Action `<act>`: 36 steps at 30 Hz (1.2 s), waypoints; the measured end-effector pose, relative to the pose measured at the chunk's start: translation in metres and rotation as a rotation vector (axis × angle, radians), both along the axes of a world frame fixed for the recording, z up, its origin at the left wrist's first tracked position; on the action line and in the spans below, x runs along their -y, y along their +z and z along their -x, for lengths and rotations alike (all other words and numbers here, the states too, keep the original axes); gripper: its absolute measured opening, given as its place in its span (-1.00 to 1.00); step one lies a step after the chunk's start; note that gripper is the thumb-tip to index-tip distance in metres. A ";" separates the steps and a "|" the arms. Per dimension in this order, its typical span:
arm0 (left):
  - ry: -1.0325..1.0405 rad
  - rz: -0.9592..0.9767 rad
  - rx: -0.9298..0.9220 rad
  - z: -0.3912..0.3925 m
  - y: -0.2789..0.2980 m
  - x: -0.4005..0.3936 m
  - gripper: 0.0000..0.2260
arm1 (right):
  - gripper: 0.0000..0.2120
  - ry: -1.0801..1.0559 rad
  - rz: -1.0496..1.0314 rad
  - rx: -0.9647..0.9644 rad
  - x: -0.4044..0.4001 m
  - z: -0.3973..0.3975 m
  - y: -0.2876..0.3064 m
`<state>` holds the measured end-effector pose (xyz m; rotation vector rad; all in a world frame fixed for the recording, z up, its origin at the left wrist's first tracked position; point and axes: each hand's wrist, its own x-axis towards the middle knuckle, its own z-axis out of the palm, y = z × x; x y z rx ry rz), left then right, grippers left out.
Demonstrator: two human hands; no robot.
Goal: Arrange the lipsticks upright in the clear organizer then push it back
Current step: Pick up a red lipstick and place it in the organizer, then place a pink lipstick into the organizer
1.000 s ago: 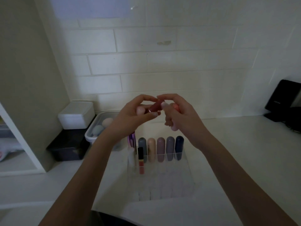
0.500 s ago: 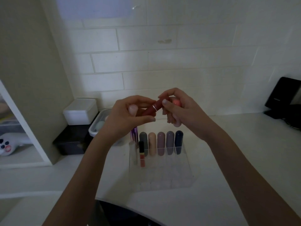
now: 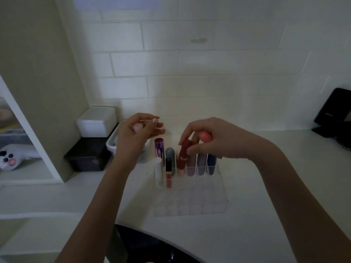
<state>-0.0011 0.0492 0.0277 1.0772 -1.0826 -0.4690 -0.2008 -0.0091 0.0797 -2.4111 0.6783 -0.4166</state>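
The right hand pinches a red lipstick and holds a coral one; lower the red lipstick straight into a free cell of the clear organizer. The left hand hangs loosely curled.

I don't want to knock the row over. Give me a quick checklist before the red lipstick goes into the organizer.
1. Right hand grips red lipstick: ok.
2. Lipstick near upright: ok, slightly tilted.
3. Free slot under it: cannot tell, peach tube stands right behind.
4. Coral tube secure in the same hand: cannot tell.
5. Left hand clear of the organizer: ok.
6. Back row upright: ok.
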 end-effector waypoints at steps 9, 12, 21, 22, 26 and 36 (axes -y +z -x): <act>-0.019 -0.055 -0.031 0.002 -0.020 0.011 -0.84 | -0.86 0.070 -0.067 -0.124 -0.009 -0.011 -0.007; -0.028 -0.074 -0.032 0.006 -0.023 0.010 -0.87 | -0.87 0.071 -0.071 -0.127 -0.007 -0.007 -0.005; -0.063 -0.156 -0.116 0.007 -0.036 0.017 -0.88 | -0.85 0.022 0.038 -0.323 -0.012 -0.021 -0.019; -0.080 -0.170 -0.141 0.008 -0.038 0.018 -0.90 | -0.85 0.023 0.055 -0.344 -0.012 -0.022 -0.021; 0.017 -0.148 -0.198 0.009 -0.039 0.018 -0.88 | -0.88 0.001 -0.027 -0.164 -0.008 -0.015 -0.016; 0.523 0.204 0.633 0.042 0.009 -0.030 -0.86 | -0.77 -0.011 -0.717 0.685 0.002 -0.012 -0.002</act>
